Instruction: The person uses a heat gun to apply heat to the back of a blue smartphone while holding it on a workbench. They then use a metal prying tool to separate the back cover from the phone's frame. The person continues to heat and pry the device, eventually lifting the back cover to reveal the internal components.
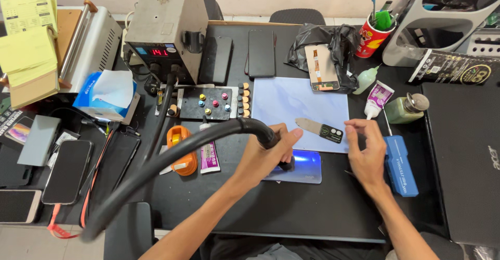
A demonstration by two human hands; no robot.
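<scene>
Head view: the left hand (268, 156) has its fingers wrapped tight around the black handle of a hot-air tool (260, 131), whose thick black hose (172, 158) arcs away to the left of the fingers and down off the counter (291, 213). The nozzle end points down, just beyond the fingertips, at a blue phone (302, 167) lying flat on the counter; whether the tip touches the phone cannot be told. The phone sits directly under and to the right of the left fingers, its far edge beside a pale blue work mat (291, 104).

The right hand (367, 153) hovers to the right of the phone, fingers loosely curled with thumb and forefinger drawn narrow; whether anything is pinched between them cannot be told. Just left of these fingertips, on the mat's near edge, lies a thin metal pry blade with a black grip (320, 130). Right of the fingers rests a blue rectangular box (401, 166). Beyond them stand a white glue tube (376, 98) and a green pump bottle (409, 109). Left of the left fingers sits an orange tool (181, 150).
</scene>
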